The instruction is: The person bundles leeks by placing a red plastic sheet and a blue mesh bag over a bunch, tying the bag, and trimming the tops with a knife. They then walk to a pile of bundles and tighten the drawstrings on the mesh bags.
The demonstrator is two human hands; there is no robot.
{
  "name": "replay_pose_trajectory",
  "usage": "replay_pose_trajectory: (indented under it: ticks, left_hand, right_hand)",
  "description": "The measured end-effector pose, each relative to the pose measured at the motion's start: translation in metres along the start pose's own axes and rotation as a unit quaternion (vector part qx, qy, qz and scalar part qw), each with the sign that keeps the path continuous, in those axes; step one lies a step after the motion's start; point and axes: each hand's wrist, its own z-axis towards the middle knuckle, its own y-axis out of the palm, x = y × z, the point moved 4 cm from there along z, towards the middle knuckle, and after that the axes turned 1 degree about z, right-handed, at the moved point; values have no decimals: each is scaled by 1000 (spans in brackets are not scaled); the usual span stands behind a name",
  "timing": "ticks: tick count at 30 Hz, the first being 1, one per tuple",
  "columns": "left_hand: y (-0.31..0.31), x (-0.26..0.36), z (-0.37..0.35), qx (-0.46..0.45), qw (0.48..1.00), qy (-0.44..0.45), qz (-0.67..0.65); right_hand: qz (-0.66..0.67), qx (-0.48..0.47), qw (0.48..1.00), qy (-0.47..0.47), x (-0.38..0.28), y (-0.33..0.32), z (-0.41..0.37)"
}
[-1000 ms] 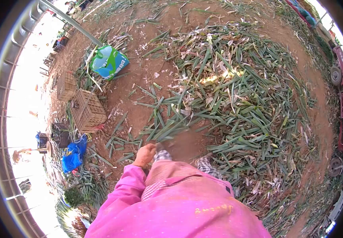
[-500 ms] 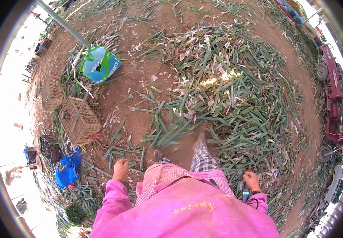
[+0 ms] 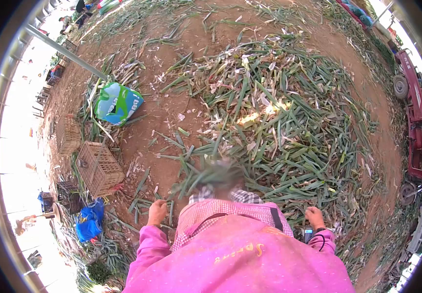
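Note:
My left hand [image 3: 158, 213] hangs at my left side, its fingers curled in with nothing showing in them. On the other side my right hand [image 3: 314, 218] is also loosely curled and holds nothing visible. A dark band circles the right wrist, and a small blue-grey object [image 3: 308, 235] shows beside it. Below and ahead, a large pile of green leek leaves [image 3: 294, 141] covers the ground. Loose cut leaves right in front of my feet are smeared by motion, and the feet are hidden in that blur.
Left of the pile stands a green and blue bag [image 3: 118, 103] by a slanting pole [image 3: 67, 52]. Plastic crates [image 3: 99, 168] and a crumpled blue sheet [image 3: 90, 222] lie nearer. A red wheeled machine [image 3: 416, 117] stands far right.
My leg that was stretched forward is back close to my body, and the leaves before my feet have shifted. The view has moved slightly; both hands still hang at my sides.

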Motion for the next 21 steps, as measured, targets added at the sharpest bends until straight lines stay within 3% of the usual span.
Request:
replay_pose_trajectory:
  ticks: [3,4,7,9,11,13,18,21]
  left_hand:
    - [31,55,3,-28,999,-20,-16]
    - [38,73,4,-59,995,-58,-54]
    - [70,41,44,-45,998,47,-13]
    - [59,60,49,-73,996,40,26]
    - [57,81,63,-87,994,45,45]
    - [58,91,83,-97,992,61,49]
    - [75,192,146,-245,948,164,122]
    - [101,275,183,-321,910,211,157]
  right_hand:
    - [-158,17,987,-14,76,-53,18]
    - [-175,40,984,-2,68,-64,11]
    - [-170,104,979,46,54,-89,13]
    - [-201,133,970,-29,19,-89,16]
    - [-18,129,991,-6,-12,-79,5]
    - [-24,182,979,-85,19,-75,0]
    - [39,259,957,122,124,-15,-125]
    - [60,358,909,204,214,95,-229]
